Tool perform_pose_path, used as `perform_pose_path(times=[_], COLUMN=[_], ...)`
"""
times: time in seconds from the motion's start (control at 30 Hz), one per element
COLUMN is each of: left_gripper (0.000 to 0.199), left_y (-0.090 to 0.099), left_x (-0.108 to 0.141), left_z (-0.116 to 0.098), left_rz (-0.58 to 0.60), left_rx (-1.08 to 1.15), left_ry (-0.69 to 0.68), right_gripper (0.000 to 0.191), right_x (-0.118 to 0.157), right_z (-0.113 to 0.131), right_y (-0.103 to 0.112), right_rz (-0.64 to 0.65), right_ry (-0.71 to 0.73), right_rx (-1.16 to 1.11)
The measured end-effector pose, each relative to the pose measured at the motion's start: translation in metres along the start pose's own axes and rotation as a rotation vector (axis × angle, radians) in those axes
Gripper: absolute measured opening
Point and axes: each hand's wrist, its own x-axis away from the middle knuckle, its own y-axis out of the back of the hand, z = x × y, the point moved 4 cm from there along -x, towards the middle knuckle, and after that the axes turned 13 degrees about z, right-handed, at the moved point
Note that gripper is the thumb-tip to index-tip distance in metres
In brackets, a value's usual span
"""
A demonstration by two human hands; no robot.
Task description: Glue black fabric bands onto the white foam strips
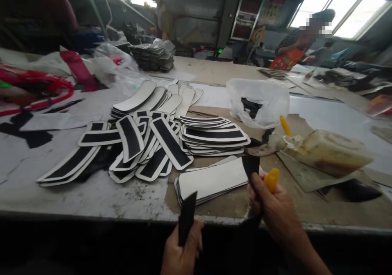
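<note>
My left hand (183, 246), at the front edge of the table, is closed round a black strip of thin material (187, 216) that points upward. Further right, my right hand (272, 205) pinches another black strip (251, 165) between thumb and fingers. It also grips a tool with a yellow handle (271, 180), whose working end is hidden. Between and beyond my hands lies a stack of white curved panels (214, 179); the right strip overlaps its right end in view. Behind that is a pile of white-edged panels with black centres (216, 134).
More black-centred panels (171, 142) and plain white panels (134, 97) lie left of centre. A stained plastic container (337, 152) with another yellow handle (285, 125) sits right. Behind stands a clear plastic bag (260, 103). A person in an orange apron (289, 56) is across the table.
</note>
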Motion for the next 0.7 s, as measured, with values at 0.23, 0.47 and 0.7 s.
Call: perform_pose_path(times=[0.23, 0.47, 0.7], left_gripper=[0.037, 0.028, 0.033], left_y=[0.046, 0.042, 0.051], left_x=[-0.031, -0.055, -0.065], left_z=[-0.028, -0.03, -0.03], left_rz=[-0.205, -0.125, -0.03], left_rx=[-0.189, -0.178, -0.087], left_ry=[-0.16, -0.206, -0.159], right_gripper=[0.034, 0.033, 0.028], right_x=[-0.013, -0.026, -0.053], right_z=[0.011, 0.01, 0.025], right_y=[-0.006, -0.037, -0.071], right_rz=[0.309, 0.589, 0.814], right_ry=[-0.048, -0.041, -0.038], right_rx=[0.537, 0.717, 0.991])
